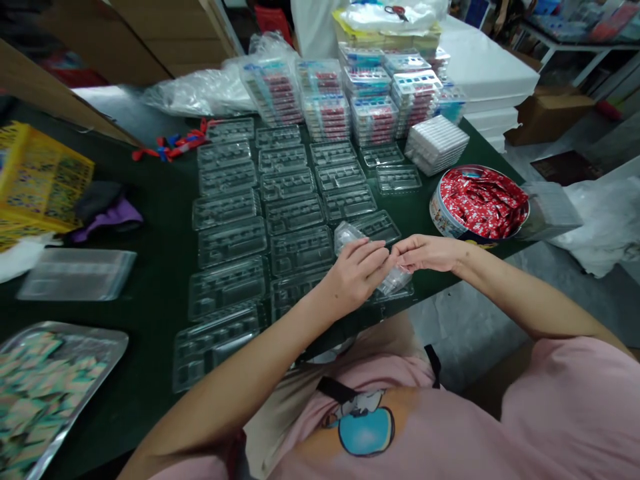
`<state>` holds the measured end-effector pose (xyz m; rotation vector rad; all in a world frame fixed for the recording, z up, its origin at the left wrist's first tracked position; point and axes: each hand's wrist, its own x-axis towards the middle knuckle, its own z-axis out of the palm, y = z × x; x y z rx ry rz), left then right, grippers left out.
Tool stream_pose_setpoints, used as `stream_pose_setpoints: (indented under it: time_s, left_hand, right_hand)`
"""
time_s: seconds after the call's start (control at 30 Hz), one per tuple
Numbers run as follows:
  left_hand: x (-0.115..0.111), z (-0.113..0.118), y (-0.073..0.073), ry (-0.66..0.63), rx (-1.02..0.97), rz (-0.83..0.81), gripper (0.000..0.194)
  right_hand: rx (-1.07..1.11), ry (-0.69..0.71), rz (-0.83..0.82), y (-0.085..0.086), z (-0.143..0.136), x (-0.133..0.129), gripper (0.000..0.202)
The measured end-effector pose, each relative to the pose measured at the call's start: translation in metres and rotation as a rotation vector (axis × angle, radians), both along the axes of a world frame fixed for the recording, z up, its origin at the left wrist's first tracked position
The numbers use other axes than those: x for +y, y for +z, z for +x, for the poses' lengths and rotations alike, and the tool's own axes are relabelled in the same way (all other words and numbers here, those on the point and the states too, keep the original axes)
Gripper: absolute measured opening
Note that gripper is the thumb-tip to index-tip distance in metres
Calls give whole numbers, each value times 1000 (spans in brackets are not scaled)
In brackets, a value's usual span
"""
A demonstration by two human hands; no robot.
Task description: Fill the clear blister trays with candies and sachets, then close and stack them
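Near the table's front edge, my left hand (361, 270) is closed on a clear plastic tray (347, 235), whose ends stick out on both sides of my fingers. My right hand (425, 253) pinches at the same tray's right part, close against my left fingertips. What lies right between the fingertips is partly hidden. Around my hands, rows of clear moulded plastic trays (293, 212) lie flat on the dark green table (160, 200). One tray (377, 227) lies just behind my hands.
A round tin (445, 213) of red packets stands at the right, beside a stack of clear trays (550, 207). Filled packs (325, 117) are piled at the back. A metal tray (117, 340) with small pieces and a yellow basket (60, 160) are at the left.
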<state>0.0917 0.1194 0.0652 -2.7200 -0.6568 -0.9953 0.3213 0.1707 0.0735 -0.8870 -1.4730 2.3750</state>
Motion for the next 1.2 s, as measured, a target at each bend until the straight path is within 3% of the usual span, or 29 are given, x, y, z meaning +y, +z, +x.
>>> stream_pose_setpoints:
  time_s: [0.2,0.33,0.47,0.57,0.73,0.87,1.07,1.2]
  left_hand:
    - [-4,-2,3,-8,-57,-75,27]
    - [-8,1,8,4,-54,-53,23]
    - [-9,5,7,9,-45,-83,25]
    - [-9,5,4,16,-41,-122,27]
    - [-6,1,1,28,-13,-138,26]
    - [-2,-1,0,38,-26,-122,25]
    - [3,-6,-5,53,-32,-142,26]
    - [6,-6,-8,46,-31,-136,24]
  right_hand:
    - [-236,-216,316,13,26,28,20]
    - [-475,-331,649,34,57,76,19]
    - [-774,-289,915,40,69,131,22]
    - [-947,-208,922,29,66,170,20]
    - [-1144,-59,681,3,55,221,18]
    - [-1294,-31,605,-17,47,248,10]
    - [-1408,144,961,-49,29,247,19]
    - [-1483,207,939,-65,19,230,33]
